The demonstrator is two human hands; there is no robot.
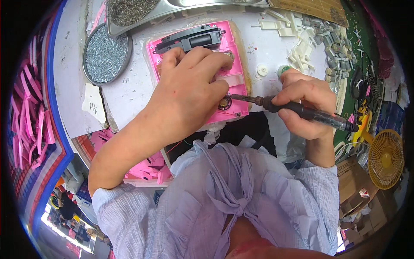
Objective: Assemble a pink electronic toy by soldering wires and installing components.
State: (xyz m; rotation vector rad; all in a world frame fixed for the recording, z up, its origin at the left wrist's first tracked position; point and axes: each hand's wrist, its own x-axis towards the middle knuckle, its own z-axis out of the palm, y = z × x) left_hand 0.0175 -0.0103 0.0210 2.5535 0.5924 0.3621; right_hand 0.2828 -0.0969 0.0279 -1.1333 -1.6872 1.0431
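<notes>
My right hand [306,101] is closed around a soldering iron [297,110] with a black handle, a see-through rear end and a metal barrel. Its tip points left, close to a small round speaker [224,102] at the near end of an open pink plastic casing [239,82]. Over this casing lies my left hand [194,82], its fingers bent and pressed onto it; what sits under the palm is hidden. A black part [202,40] with a roller-like piece rests in the casing's far end. A green round thing [283,70] shows beside my right fingertips.
A round bowl of small screws [107,54] stands at left, below a metal tray of small dark pieces [131,9]. White plastic parts [302,52] and grey metal blocks [334,47] are piled at right, near a white wheel [262,70]. A yellow fan [386,159] stands far right.
</notes>
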